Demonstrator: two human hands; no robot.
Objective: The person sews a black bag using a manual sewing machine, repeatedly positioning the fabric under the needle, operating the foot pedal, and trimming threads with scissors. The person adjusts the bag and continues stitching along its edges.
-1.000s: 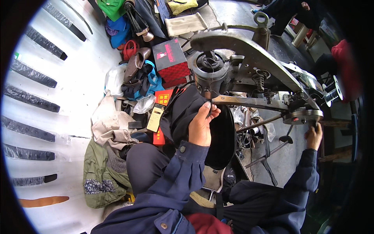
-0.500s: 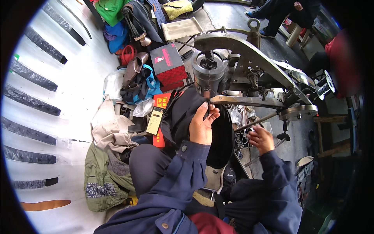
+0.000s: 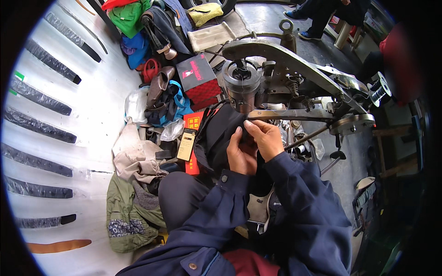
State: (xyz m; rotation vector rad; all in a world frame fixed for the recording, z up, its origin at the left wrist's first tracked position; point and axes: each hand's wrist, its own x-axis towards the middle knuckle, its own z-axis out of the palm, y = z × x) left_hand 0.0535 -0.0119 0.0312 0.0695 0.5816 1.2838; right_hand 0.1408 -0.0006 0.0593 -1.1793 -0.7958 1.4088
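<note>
Black fabric (image 3: 224,133), possibly a bag, hangs below the arm of a metal sewing machine (image 3: 271,55). My left hand (image 3: 242,155) is closed on the fabric just in front of the machine's narrow lower arm (image 3: 294,115). Close beside it on the right, my right hand (image 3: 267,139) pinches at the fabric's upper edge with thumb and forefinger. The fingertips of both hands nearly meet below the machine's round head (image 3: 240,83). Whether a thread lies between the right fingertips is too small to tell.
A phone with a lit screen (image 3: 186,144) lies on a red packet (image 3: 192,120) at the left. Behind stand a dark and red box (image 3: 200,80) and a folding stool (image 3: 212,37). Beige cloth (image 3: 138,158) and a green jacket (image 3: 131,223) lie left of my knee. A thread spool (image 3: 380,92) sits at right.
My right hand has moved left and up from beside the machine's rod to join the left hand at the fabric. The left hand has lowered slightly. The view has shifted a little.
</note>
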